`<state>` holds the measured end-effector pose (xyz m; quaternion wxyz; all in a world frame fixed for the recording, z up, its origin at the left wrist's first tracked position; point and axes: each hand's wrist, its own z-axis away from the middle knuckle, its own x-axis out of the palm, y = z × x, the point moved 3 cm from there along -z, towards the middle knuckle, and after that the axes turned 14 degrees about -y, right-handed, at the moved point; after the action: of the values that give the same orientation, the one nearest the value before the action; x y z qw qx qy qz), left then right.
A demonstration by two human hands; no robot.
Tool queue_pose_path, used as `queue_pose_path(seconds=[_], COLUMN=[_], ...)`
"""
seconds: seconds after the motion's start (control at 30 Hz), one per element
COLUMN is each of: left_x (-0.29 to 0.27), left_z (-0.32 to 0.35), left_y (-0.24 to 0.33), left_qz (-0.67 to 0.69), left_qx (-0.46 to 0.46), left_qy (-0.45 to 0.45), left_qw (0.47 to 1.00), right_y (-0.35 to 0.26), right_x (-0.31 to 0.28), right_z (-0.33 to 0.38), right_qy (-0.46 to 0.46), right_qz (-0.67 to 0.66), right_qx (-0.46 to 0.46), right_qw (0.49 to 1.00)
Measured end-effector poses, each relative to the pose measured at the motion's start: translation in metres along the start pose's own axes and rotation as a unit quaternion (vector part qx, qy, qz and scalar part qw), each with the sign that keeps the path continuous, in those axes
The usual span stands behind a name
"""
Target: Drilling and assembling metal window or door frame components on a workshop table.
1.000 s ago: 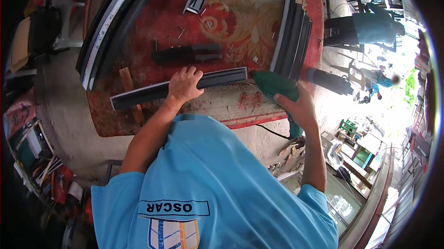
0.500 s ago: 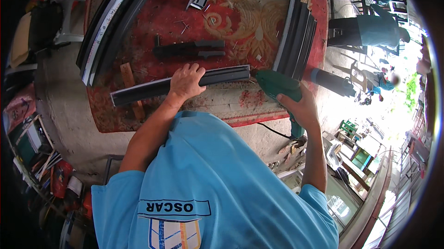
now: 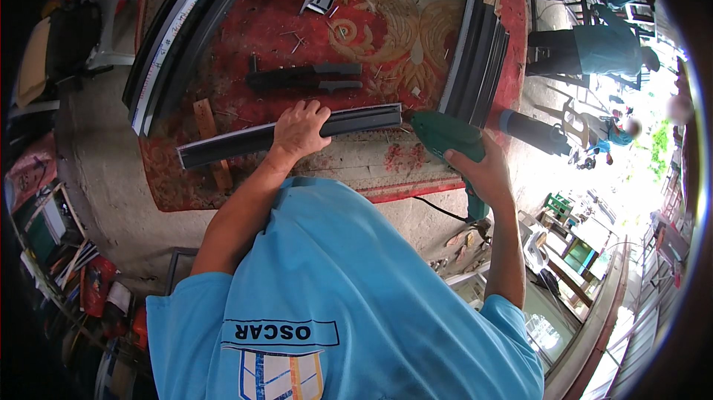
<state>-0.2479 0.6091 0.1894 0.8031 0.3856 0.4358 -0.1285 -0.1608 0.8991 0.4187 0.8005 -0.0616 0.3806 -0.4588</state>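
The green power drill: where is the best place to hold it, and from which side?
Grip the green power drill by its handle, from the rear, as the right hand does. The handle slopes down toward the person; the nose points at the dark metal profile, which the left hand pins.

A worn red patterned carpet [image 3: 245,36] is covering the bench [image 3: 111,177], whose bare grey edge is showing on the left. Strong daylight is coming from the right, where people [image 3: 594,51] are standing near green crates [image 3: 561,207].
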Motion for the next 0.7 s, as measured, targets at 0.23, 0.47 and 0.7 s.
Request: queue_pose_path(seconds=[0.23, 0.47, 0.7], left_x=[0.001, 0.001, 0.002], left_z=[0.001, 0.001, -0.001], left_y=[-0.001, 0.000, -0.001], left_qz=[0.004, 0.013, 0.026], left_qx=[0.003, 0.006, 0.000], left_qy=[0.012, 0.010, -0.028], left_qw=[1.000, 1.000, 0.999], right_y=[-0.008, -0.015, -0.021], right_x=[-0.007, -0.014, -0.011], right_z=[-0.007, -0.019, -0.023], right_qy=[-0.022, -0.085, -0.081], right_qz=[0.068, 0.092, 0.108], right_qx=[-0.003, -0.004, 0.003], right_qw=[0.997, 0.992, 0.991])
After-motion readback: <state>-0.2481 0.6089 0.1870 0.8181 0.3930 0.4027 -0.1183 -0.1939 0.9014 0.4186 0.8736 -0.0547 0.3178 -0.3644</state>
